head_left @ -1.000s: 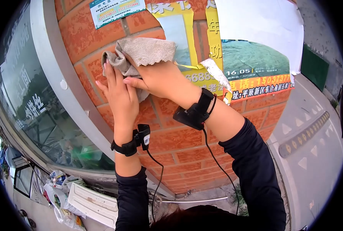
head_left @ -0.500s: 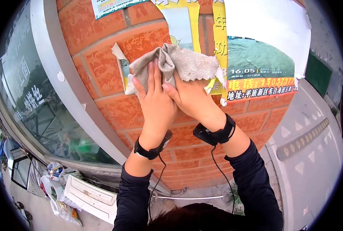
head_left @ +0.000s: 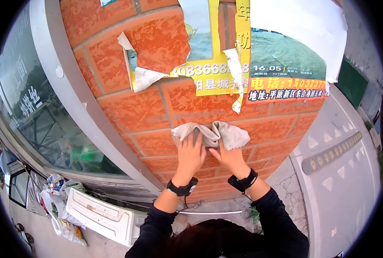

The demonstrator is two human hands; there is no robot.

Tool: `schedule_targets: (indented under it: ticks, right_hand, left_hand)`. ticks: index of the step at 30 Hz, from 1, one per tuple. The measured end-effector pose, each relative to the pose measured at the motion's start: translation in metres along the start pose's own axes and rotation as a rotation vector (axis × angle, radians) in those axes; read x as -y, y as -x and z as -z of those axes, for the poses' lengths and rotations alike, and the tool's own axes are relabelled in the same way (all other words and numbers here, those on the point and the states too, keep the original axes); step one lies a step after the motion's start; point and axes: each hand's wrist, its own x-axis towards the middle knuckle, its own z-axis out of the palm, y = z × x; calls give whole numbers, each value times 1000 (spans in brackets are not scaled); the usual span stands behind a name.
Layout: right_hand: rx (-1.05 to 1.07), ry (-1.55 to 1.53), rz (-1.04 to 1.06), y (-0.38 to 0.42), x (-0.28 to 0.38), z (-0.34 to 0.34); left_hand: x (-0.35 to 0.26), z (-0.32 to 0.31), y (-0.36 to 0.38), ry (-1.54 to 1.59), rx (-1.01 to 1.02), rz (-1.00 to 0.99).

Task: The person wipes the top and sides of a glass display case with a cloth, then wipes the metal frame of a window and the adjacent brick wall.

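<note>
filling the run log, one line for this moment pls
left hand: on cloth | right hand: on cloth | cloth: pressed on brick wall
</note>
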Motion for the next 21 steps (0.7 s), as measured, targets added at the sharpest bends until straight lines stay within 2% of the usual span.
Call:
schedule_targets:
  ticks: [5, 7, 11, 13, 14, 15, 16, 17, 21]
  right_hand:
    - [-56, 88, -10, -17, -1, 12]
    - [-202, 62, -66, -49, 1, 30]
    - [-222, 27, -81, -64, 4, 36]
    - [-115, -5, -143, -39, 2, 16]
    - [-189, 85, -48, -26, -1, 5]
    - [-124, 18, -51, -16, -2, -1]
    - [-143, 31, -7, -21, -2, 4]
    - [-157, 43, 38, -25, 0, 10]
    - [-264, 206, 23, -77, 6, 43]
  left_hand:
    - [3, 7, -20, -13, -95, 22]
    - [2, 26, -48, 24, -136, 1]
    - [-8, 43, -65, -19, -155, -14]
    - [-12, 25, -41, -24, -117, 24]
    - [-14, 14, -26, -43, -75, 55]
    - [-16, 4, -15, -62, -39, 83]
    - [-21, 7, -17, -29, 42, 121]
    - [-20, 9, -26, -18, 36, 111]
    - [-19, 47, -80, -122, -166, -11]
